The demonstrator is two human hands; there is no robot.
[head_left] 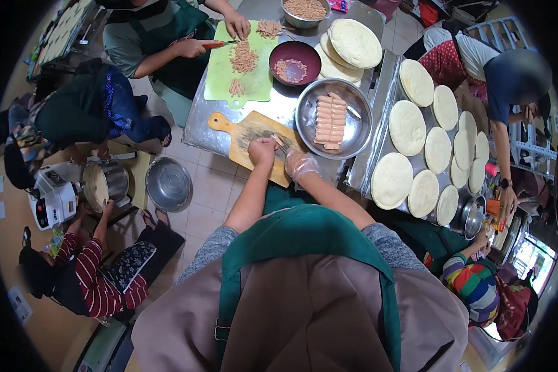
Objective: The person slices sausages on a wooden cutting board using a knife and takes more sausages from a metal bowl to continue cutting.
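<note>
Spreading beneath the work, the silver sheet-metal table (198, 127) bears a pale wooden cutting board (245, 146) with a rounded handle, set directly before the person, likely for easy reach. Its long axis runs diagonally, handle toward the far left. Just beside it, the round stainless-steel bowl (308, 119) probably sits there to keep the stacked pinkish sausages (330, 121) close; these lie crosswise. Over the board, the bare left hand (261, 150) pinches a small pinkish sausage piece (276, 138), seemingly to steady it, its long axis slanting from far left to near right. The right hand (301, 165), in a clear plastic glove, curls its fingers beside a narrow dark shape, perhaps a blade; their grip cannot be told.
</note>
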